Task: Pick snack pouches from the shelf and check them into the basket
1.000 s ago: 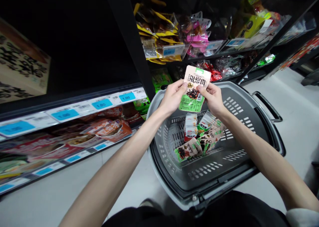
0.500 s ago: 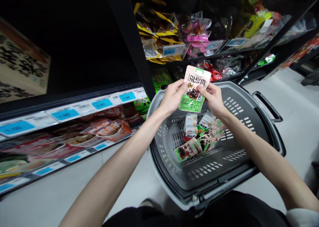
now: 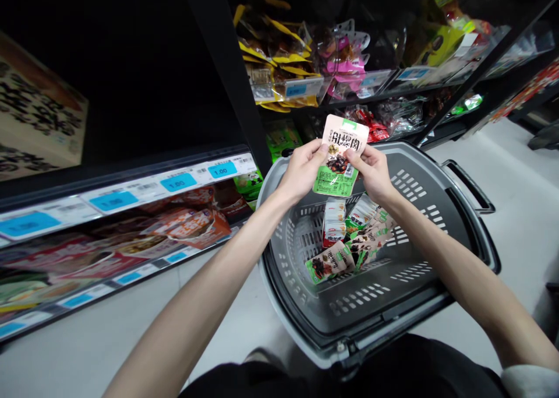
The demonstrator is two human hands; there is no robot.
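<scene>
Between both hands I hold a pink and green snack packet (image 3: 335, 179) with dark lettering and a food picture. My left hand (image 3: 302, 168) grips its left edge, thumb on the front. My right hand (image 3: 374, 173) pinches the right edge, thumb across the front. Below it is a grey shopping basket (image 3: 301, 322) with slotted walls. Inside lie several similar pink and green packets (image 3: 331, 263) and a stack of small white and red packets (image 3: 335, 220). The right forearm crosses over the basket's right part.
At left, a shelf edge carries blue price labels (image 3: 180, 181), with orange and red bags (image 3: 196, 226) underneath. A cardboard box (image 3: 39, 106) sits on that shelf. Yellow-edged packs (image 3: 279, 42) and pink packs (image 3: 349, 66) fill shelves beyond the basket. A basket handle (image 3: 469, 187) sticks out at right.
</scene>
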